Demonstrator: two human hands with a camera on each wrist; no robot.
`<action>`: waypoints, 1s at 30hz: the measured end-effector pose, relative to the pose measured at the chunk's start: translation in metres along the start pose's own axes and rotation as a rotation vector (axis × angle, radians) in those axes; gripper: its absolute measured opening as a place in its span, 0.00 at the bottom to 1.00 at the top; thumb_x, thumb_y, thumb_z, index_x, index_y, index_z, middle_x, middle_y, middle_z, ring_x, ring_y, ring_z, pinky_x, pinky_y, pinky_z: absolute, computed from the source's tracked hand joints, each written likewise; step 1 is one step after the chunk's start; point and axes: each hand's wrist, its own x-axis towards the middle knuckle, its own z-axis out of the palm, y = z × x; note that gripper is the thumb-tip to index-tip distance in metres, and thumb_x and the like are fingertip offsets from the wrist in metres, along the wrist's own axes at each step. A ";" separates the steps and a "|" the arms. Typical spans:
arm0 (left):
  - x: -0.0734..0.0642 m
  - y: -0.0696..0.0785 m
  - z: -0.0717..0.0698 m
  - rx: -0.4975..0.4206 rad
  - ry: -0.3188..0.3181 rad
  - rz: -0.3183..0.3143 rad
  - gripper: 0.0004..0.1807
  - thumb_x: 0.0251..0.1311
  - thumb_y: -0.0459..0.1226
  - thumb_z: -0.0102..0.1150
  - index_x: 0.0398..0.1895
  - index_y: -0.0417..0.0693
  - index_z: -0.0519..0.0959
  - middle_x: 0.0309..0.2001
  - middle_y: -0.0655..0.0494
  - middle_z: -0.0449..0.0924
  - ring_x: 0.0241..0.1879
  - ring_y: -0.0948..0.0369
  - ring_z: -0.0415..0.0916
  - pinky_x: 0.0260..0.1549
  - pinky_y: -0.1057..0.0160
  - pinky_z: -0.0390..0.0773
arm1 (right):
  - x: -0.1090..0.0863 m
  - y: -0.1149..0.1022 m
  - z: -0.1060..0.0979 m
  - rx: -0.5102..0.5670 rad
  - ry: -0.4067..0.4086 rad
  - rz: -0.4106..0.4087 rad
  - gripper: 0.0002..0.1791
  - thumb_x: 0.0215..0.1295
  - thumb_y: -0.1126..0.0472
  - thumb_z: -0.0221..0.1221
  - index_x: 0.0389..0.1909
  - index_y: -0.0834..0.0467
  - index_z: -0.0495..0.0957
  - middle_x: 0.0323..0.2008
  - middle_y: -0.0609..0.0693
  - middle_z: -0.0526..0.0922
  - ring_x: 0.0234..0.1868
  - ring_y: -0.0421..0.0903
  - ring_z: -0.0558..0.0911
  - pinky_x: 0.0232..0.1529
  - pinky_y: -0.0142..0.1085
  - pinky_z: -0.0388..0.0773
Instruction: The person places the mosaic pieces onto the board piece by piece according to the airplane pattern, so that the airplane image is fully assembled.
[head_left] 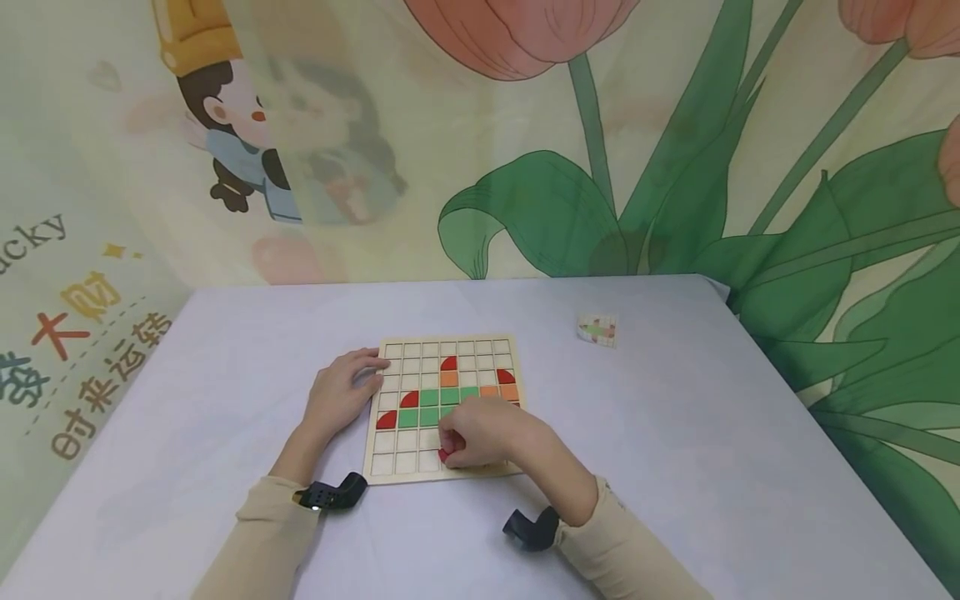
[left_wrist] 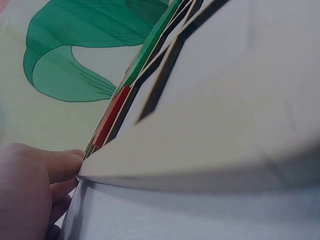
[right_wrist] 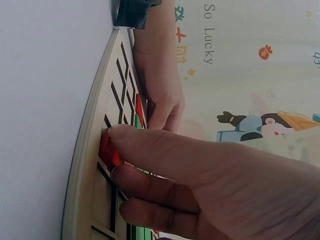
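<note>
A square wooden grid board (head_left: 405, 462) lies flat on the table, with red quarter-round, green and orange pieces set in several of its cells. My left hand (head_left: 341, 392) rests against the board's left edge, fingertips touching the rim. The left wrist view shows that hand (left_wrist: 30, 190) beside the rim, close to a red piece (left_wrist: 112, 117) and a green piece (left_wrist: 150, 47). Over the lower middle cells my right hand (head_left: 483, 433) pinches a small red piece (head_left: 443, 455) between thumb and fingers. The same red piece (right_wrist: 107, 150) is partly covered by the thumb in the right wrist view.
A small card (head_left: 597, 330) with a printed coloured grid pattern lies behind the board on the right. White cloth covers the table (head_left: 675, 433). A patterned curtain (head_left: 420, 208) stands along the back and left. Black wrist cameras (head_left: 532, 529) sit by both cuffs.
</note>
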 end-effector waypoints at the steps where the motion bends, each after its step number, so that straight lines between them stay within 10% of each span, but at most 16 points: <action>1: 0.001 0.000 0.000 0.001 0.002 0.002 0.16 0.63 0.40 0.53 0.53 0.48 0.79 0.66 0.46 0.68 0.69 0.45 0.58 0.65 0.38 0.54 | 0.001 0.000 -0.001 -0.005 0.002 0.007 0.11 0.55 0.54 0.66 0.20 0.43 0.73 0.16 0.36 0.71 0.21 0.33 0.69 0.22 0.25 0.66; 30: 0.009 -0.004 0.000 0.012 0.017 0.009 0.17 0.63 0.40 0.53 0.53 0.48 0.79 0.65 0.46 0.69 0.69 0.45 0.59 0.64 0.38 0.55 | 0.007 0.004 -0.005 -0.056 0.003 0.041 0.10 0.57 0.53 0.63 0.23 0.45 0.71 0.18 0.37 0.71 0.22 0.35 0.69 0.22 0.27 0.64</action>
